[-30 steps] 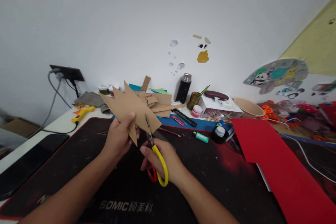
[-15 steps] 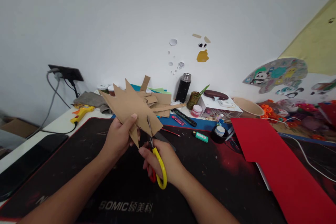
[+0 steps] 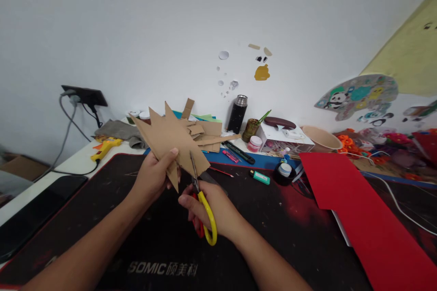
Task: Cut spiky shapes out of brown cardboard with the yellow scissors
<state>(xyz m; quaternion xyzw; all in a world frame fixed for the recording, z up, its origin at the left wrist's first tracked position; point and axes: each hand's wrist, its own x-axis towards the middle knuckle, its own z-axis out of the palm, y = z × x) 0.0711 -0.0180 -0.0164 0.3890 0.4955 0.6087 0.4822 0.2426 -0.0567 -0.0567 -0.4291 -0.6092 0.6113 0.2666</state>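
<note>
Because the card [image 3: 172, 134] hangs above the mat [image 3: 273, 223] w/ no backing, support it fully w/ your L hand [image 3: 153, 175], which is pinched on it: thumb on the face, fingers behind. Your R hand [image 3: 215, 204] is wrapped round the scissors [image 3: 209, 213], near the L hand but apart from it. Set the card deep btwn the blades; avoid cutting w/ the tips. Turn the card, not your R wrist, to follow a line. Hold L fingers clear of the cut.

Visibility: one blade shows on the card's face; the other is behind it, so blade gap can't be told. L fingers mostly hidden. Red handle partly covered by R fingers. Grey item [image 3: 212, 179] beyond R hand: unclear. Scraps [image 3: 213, 130]: partly blocked by the card. Phone [image 3: 37, 209] & red sheet [image 3: 368, 218]: cut off at frame edges.
</note>
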